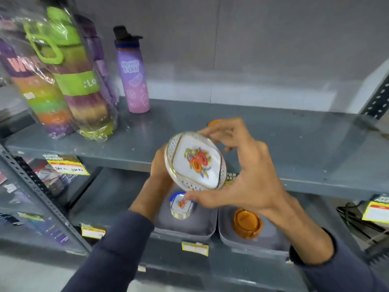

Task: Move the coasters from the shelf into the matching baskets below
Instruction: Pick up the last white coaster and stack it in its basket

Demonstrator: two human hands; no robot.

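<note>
Step in hand: carrying one piece down. The round white floral coaster w/ gold rim (pixel 195 162) is held mid-air, tilted, in front of the grey metal shelf (pixel 273 142). Right hand (pixel 250 175) fingers pinch its rim at 1 and 6 o'clock; left hand (pixel 162 165) supports the back edge at 9 o'clock, fingers hidden, so its grip can't be told. Next, prob.: lower it into the left grey plastic basket (pixel 187 228), atop the matching floral coaster stack (pixel 181 205), not the right grey basket (pixel 273 239) w/ the orange coasters (pixel 247 223).

Even, soft overhead light; motion blur throughout, wide-angle bending at edges.
</note>
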